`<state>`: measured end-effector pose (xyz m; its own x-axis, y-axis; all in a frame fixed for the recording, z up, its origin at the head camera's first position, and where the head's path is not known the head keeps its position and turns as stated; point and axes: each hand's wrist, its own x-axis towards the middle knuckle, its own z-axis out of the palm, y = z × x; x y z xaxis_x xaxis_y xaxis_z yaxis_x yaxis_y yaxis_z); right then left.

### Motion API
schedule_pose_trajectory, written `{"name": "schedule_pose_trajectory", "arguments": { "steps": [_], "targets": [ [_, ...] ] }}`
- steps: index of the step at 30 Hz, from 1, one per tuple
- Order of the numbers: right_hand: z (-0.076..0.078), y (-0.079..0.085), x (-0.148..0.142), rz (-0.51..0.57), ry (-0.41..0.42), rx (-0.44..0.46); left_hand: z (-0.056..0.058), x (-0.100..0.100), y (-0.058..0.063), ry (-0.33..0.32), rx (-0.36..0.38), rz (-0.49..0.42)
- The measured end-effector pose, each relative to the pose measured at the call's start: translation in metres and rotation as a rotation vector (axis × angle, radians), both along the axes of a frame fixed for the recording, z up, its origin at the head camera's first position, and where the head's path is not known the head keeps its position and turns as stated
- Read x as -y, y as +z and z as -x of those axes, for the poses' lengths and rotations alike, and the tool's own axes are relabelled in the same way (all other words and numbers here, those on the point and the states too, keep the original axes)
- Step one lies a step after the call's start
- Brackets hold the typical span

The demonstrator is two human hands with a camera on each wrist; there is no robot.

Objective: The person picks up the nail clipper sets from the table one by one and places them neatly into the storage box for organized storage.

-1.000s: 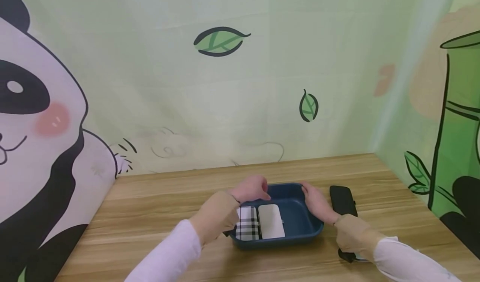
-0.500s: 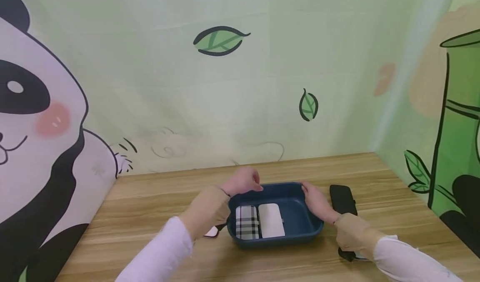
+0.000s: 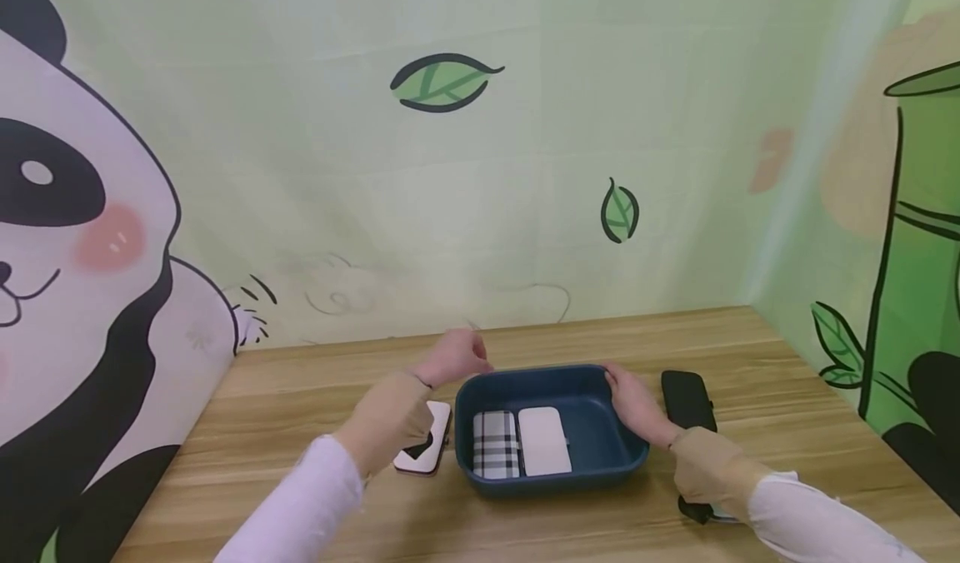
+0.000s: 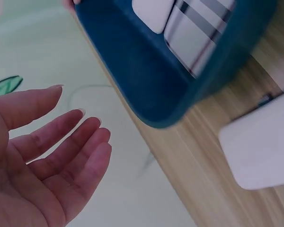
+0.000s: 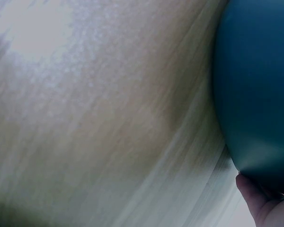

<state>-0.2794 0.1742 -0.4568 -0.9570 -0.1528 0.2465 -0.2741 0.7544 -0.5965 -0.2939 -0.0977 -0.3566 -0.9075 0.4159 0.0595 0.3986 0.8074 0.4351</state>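
Holding two cases (image 3: 545,441), one blue tray (image 3: 596,434) has the right hand (image 3: 636,405) gripping it, the left hand (image 3: 452,356) empty.

A blue tray (image 3: 558,488) is standing on the worktop (image 3: 285,430). Inside it, a plaid case (image 3: 497,446) is lying toward nine o'clock, and a white case (image 3: 545,440) just beside it. The right hand (image 3: 636,405) is holding the tray at two o'clock; the left hand (image 3: 453,356) is hovering near its corner at ten. Outside, a white-topped case (image 3: 438,421) is lying at nine o'clock and a black case (image 3: 684,401) at three, partly hidden by the right arm (image 3: 708,467).
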Motion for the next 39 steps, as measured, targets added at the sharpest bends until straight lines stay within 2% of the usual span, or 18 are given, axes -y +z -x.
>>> {"name": "schedule_pose_trajectory", "arguments": {
  "steps": [2,3,7,9,11,13,15,16,18,20,22,23,25,27,31,32,35,39],
  "targets": [
    [0.0,0.001,0.0,-0.002,-0.001,-0.002,0.035,0.015,-0.04,-0.018,-0.04,-0.015],
    [0.0,0.001,0.0,-0.006,-0.001,-0.005,0.058,0.024,-0.066,-0.022,-0.043,-0.011],
    [0.0,0.0,0.0,-0.012,-0.006,-0.015,0.173,0.068,-0.196,-0.042,-0.1,-0.025],
    [0.0,-0.001,0.0,-0.012,-0.006,-0.016,0.207,0.085,-0.236,-0.01,-0.073,-0.013],
    [0.0,-0.002,0.0,-0.013,-0.006,-0.018,0.223,0.097,-0.259,0.022,-0.065,-0.01],
    [0.0,-0.002,0.0,-0.017,-0.007,-0.021,0.166,0.087,-0.199,0.066,-0.007,-0.014],
    [0.001,-0.003,0.0,-0.021,-0.008,-0.026,0.124,0.082,-0.154,0.06,-0.013,-0.037],
    [0.001,-0.003,0.0,-0.024,-0.009,-0.028,0.093,0.075,-0.121,0.066,-0.014,-0.032],
    [0.001,-0.003,0.0,-0.025,-0.01,-0.029,0.046,0.065,-0.068,0.082,0.023,-0.04],
    [0.002,-0.002,0.0,-0.023,-0.009,-0.029,0.064,0.075,-0.09,0.062,-0.008,-0.05],
    [0.002,-0.002,0.0,-0.019,-0.01,-0.03,0.062,0.075,-0.086,0.102,0.056,-0.031],
    [0.002,-0.002,0.0,-0.015,-0.01,-0.03,0.069,0.078,-0.092,0.11,0.082,-0.036],
    [0.002,-0.002,0.0,-0.013,-0.01,-0.03,0.07,0.081,-0.096,0.073,0.049,-0.052],
    [0.002,-0.003,0.0,-0.014,-0.011,-0.029,0.057,0.077,-0.08,0.097,0.088,-0.036],
    [0.002,-0.004,0.0,-0.017,-0.011,-0.024,0.026,0.069,-0.051,0.109,0.069,-0.007],
    [0.002,-0.004,0.0,-0.016,-0.011,-0.024,0.014,0.064,-0.038,0.144,0.095,0.015],
    [0.003,-0.004,0.0,-0.012,-0.01,-0.017,-0.001,0.062,-0.028,0.138,0.067,0.026],
    [0.002,-0.003,0.0,-0.019,-0.012,-0.014,-0.008,0.062,-0.026,0.137,0.079,0.021]
  ]
}}
